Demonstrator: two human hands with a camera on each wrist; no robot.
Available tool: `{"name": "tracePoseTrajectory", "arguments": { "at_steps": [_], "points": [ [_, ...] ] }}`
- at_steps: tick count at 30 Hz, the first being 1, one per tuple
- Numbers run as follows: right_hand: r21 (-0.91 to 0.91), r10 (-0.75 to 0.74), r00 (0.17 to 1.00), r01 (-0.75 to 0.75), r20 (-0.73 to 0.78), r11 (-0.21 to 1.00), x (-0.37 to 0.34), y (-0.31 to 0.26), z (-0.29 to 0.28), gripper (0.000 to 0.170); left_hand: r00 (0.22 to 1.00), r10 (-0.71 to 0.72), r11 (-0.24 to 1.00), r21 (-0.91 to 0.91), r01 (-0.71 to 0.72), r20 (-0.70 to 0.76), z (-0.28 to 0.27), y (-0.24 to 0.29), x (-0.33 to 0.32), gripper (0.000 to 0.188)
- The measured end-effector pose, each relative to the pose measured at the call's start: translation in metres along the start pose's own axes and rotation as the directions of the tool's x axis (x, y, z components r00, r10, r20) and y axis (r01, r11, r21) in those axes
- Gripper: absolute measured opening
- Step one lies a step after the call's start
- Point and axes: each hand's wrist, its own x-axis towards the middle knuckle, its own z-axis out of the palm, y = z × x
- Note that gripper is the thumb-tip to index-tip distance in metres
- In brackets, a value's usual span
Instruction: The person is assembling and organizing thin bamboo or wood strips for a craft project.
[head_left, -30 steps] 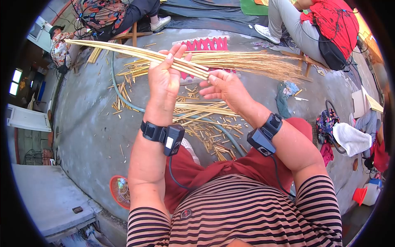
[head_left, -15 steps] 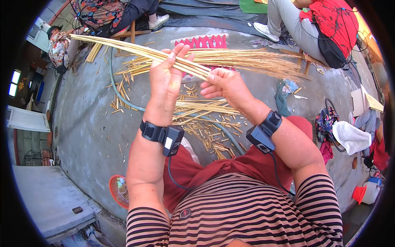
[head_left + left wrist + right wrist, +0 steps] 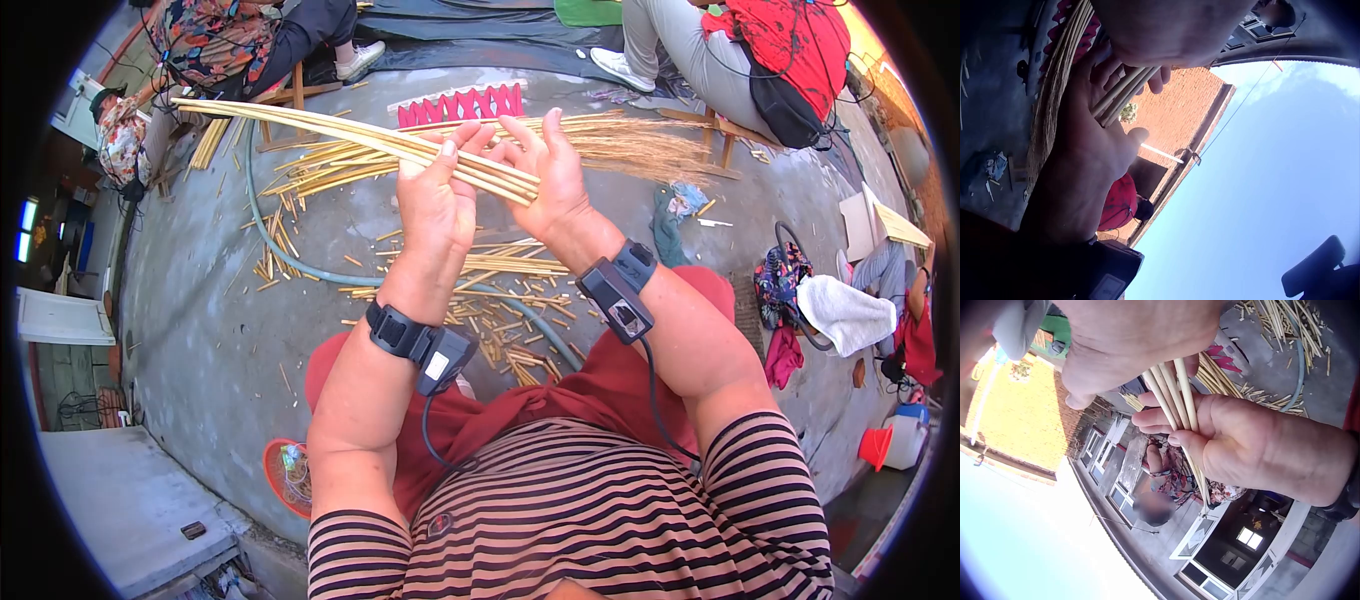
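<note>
A few long pale stalks slant across the head view, gripped by the left hand with its thumb laid over them. At their right-hand ends the right hand is spread, palm against the cut ends, thumb raised. The left wrist view shows the stalk ends touching the palm of the right hand. In the right wrist view the left hand pinches the stalks between thumb and fingers.
A bundle of brushy stalks lies beyond the hands across a pink rack. Cut pieces and a hose are on the ground below. Seated people are at the upper left and upper right; an orange basket stands lower left.
The right hand has gone from pinching the stalk ends with curled fingers to lying opened against them. Both hands and the stalks have shifted slightly right in the head view.
</note>
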Motion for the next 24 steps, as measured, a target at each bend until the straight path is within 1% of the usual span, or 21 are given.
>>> {"name": "tracePoseTrajectory", "arguments": {
  "at_steps": [2,3,5,7,8,9,12,15,18,21,24],
  "points": [
    [0.003,0.013,0.999,-0.014,0.052,1.000,0.001,0.001,-0.005,0.078,1.000,-0.012,1.000,0.007,0.012,0.011,-0.002,0.000,0.002,0.014],
    [-0.017,0.067,0.996,-0.066,0.059,0.998,0.002,0.004,-0.007,0.073,1.000,-0.019,1.000,0.010,0.019,0.015,-0.003,0.000,0.002,0.013],
    [-0.057,0.171,0.983,-0.167,0.071,0.984,0.003,0.007,-0.005,0.067,0.998,-0.056,0.997,0.060,0.057,-0.024,-0.003,0.003,0.002,0.015],
    [-0.289,0.259,0.966,-0.241,0.023,0.927,-0.008,0.002,0.004,0.064,0.996,-0.083,0.992,0.089,0.087,-0.044,-0.003,0.009,0.002,0.016],
    [-0.397,0.297,0.955,-0.276,-0.007,0.876,-0.016,-0.003,0.014,0.063,0.995,-0.093,0.991,0.095,0.097,-0.045,-0.004,0.012,0.004,0.016],
    [-0.521,0.332,0.942,-0.304,-0.043,0.798,-0.023,-0.010,0.021,0.062,0.993,-0.104,0.989,0.102,0.109,-0.048,-0.006,0.016,0.005,0.016],
    [-0.772,0.412,0.909,-0.302,-0.058,0.559,-0.022,-0.020,0.014,0.054,0.996,-0.093,0.982,0.167,0.093,-0.005,-0.012,0.021,0.009,0.016],
    [-0.648,0.536,0.844,-0.395,0.026,0.652,-0.014,-0.025,0.000,0.046,0.990,-0.125,0.981,0.143,0.132,-0.057,-0.013,0.028,0.013,0.016],
    [-0.573,0.567,0.817,-0.416,0.105,0.706,-0.017,-0.032,0.002,0.036,0.986,-0.140,0.978,0.141,0.151,-0.088,-0.021,0.034,0.019,0.018],
    [-0.597,0.580,0.807,-0.411,0.114,0.689,-0.018,-0.032,0.004,0.028,0.977,-0.189,0.974,0.107,0.199,-0.100,-0.024,0.039,0.021,0.019],
    [-0.644,0.607,0.787,-0.411,0.106,0.645,-0.015,-0.032,0.003,0.026,0.979,-0.189,0.969,0.149,0.199,-0.079,-0.025,0.037,0.020,0.020]
  ]
}}
